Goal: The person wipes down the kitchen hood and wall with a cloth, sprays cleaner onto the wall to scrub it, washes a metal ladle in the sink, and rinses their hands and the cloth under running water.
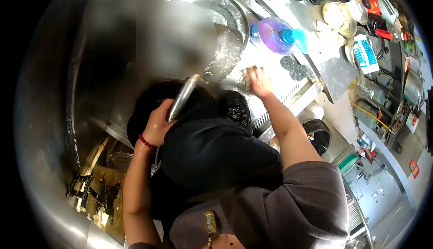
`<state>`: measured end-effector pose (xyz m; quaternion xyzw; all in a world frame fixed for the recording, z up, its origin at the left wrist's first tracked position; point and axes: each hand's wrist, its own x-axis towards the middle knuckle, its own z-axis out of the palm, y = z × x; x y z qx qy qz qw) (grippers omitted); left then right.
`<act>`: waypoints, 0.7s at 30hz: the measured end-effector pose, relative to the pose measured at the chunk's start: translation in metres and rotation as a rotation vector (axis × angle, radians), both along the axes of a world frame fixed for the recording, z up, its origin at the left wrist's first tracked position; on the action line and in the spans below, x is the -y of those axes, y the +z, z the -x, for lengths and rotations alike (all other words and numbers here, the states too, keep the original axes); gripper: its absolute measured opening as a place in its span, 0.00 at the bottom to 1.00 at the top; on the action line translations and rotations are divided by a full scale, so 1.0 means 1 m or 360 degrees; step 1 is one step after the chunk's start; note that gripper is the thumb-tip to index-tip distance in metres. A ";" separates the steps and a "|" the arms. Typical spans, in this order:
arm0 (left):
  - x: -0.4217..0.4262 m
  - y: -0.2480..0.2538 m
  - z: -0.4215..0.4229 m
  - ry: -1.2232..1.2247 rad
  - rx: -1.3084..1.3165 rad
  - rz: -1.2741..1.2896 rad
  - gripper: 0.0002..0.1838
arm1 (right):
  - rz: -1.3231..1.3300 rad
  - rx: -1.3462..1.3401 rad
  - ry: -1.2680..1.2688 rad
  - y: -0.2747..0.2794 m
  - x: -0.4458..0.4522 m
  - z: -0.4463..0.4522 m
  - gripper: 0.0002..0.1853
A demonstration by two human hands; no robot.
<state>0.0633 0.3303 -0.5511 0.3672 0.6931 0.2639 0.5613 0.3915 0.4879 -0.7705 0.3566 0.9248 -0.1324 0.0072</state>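
Observation:
My left hand (158, 121) is closed around the lower end of a shiny metal tube-like piece (184, 96), which slants up and to the right. A red bead bracelet (145, 141) circles that wrist. My right hand (260, 82) is over the bright wet metal surface, its fingers curled and partly smeared by motion. Something pale shows at its fingertips, too blurred to name. Between the hands and farther off lies a wet, glossy translucent shape (229, 50). Behind it stands a round metal basin (243, 16) with water in it.
A purple bottle with a blue top (275, 36) stands beyond my right hand, near dark mesh scouring pads (293, 67). A ridged metal edge (288, 97) runs beside my right forearm. Containers crowd the counter at upper right. Grey blurred patches cover the upper left.

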 end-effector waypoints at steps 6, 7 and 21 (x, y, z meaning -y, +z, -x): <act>-0.017 0.009 -0.004 -0.0249 -0.0078 -0.0285 0.18 | 0.0743 -0.0376 -0.0739 0.002 -0.055 0.011 0.11; -0.016 0.009 -0.004 -0.0261 -0.0131 -0.0331 0.19 | 0.0844 -0.0505 -0.0771 0.002 -0.058 -0.001 0.10; 0.001 -0.014 0.006 -0.0102 0.0165 -0.0381 0.22 | 0.0381 -0.0818 -0.0959 0.141 -0.041 -0.002 0.09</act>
